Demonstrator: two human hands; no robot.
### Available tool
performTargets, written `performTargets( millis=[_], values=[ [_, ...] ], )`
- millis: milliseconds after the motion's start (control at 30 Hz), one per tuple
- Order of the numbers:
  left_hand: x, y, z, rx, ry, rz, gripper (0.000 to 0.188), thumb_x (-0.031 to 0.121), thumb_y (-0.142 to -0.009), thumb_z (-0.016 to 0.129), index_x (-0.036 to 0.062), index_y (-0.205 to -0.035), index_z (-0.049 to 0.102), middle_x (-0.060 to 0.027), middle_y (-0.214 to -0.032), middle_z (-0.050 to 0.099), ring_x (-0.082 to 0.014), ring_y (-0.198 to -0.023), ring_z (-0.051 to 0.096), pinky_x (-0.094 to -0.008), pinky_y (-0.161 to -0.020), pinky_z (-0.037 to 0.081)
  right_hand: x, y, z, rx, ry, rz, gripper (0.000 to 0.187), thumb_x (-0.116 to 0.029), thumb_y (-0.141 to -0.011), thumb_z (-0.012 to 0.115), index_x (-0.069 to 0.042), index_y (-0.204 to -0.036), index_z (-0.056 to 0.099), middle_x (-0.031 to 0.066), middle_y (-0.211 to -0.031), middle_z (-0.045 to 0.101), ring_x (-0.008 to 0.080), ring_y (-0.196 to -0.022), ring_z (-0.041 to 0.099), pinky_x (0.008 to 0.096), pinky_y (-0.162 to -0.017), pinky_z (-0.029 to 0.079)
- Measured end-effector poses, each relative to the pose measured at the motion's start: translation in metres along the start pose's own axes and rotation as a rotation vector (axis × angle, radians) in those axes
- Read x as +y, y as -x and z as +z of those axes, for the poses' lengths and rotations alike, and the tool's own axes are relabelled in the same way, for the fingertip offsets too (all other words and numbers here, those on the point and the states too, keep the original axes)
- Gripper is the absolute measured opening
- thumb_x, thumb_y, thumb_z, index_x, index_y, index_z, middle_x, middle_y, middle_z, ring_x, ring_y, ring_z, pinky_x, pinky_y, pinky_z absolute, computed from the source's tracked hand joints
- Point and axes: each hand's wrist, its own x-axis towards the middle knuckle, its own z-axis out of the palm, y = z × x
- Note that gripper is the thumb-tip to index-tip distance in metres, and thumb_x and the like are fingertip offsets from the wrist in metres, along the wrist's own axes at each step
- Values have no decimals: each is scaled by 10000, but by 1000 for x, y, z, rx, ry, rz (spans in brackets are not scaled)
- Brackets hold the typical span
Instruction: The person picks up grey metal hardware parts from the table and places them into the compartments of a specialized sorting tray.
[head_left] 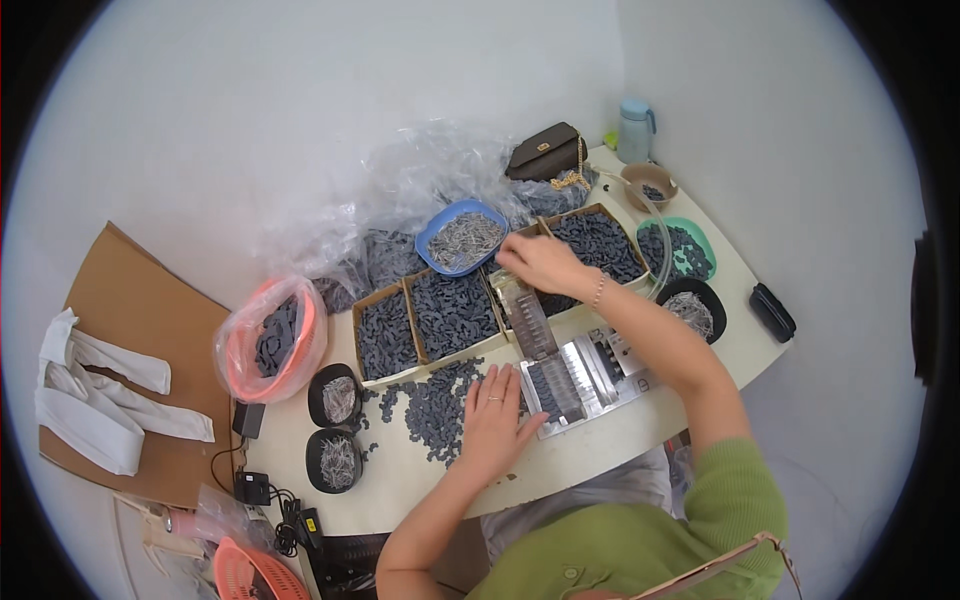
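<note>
Sorting small dark parts at a crowded bench

Resting flat with fingers spread, the left hand (492, 420) lies palm down on a loose heap of small dark grey plastic pieces (432, 405) scattered across the pale curved bench (590, 450), gripping nothing. The right hand (540, 262) reaches forward over the far end of a ribbed metal jig (575, 375), fingers curled loosely together; whether it pinches anything cannot be told. Just beyond its fingertips sits a blue oval bowl of thin silvery pins (461, 236). Shallow cardboard trays full of the same dark pieces (425, 320) stand between the hands and the bowl. Two round black dishes of pins (335, 430) stand to the left, beside an orange basket lined with clear plastic (272, 340).
</note>
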Motion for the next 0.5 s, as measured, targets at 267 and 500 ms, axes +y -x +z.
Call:
performTargets(
  millis=[267, 500],
  values=[
    [-13, 27, -20, 1, -18, -91, 559, 312, -865, 621, -1, -1305, 478, -200, -1384, 416, -355, -1331, 334, -503, -1088, 226, -50, 144, -24, 178, 341, -809, 241, -200, -784, 625, -76, -991, 613, 67, -864, 631, 221, -860, 581, 312, -718, 457],
    [-11, 31, -26, -38, 34, -55, 514, 297, -855, 639, 11, -1267, 524, -200, -1368, 434, -367, -1316, 352, -504, -1079, 240, -60, 221, -4, -69, 376, -719, 387, -246, -773, 628, 24, -1043, 568, 182, -1030, 609, 259, -1032, 559, 325, -845, 462]
  ],
)
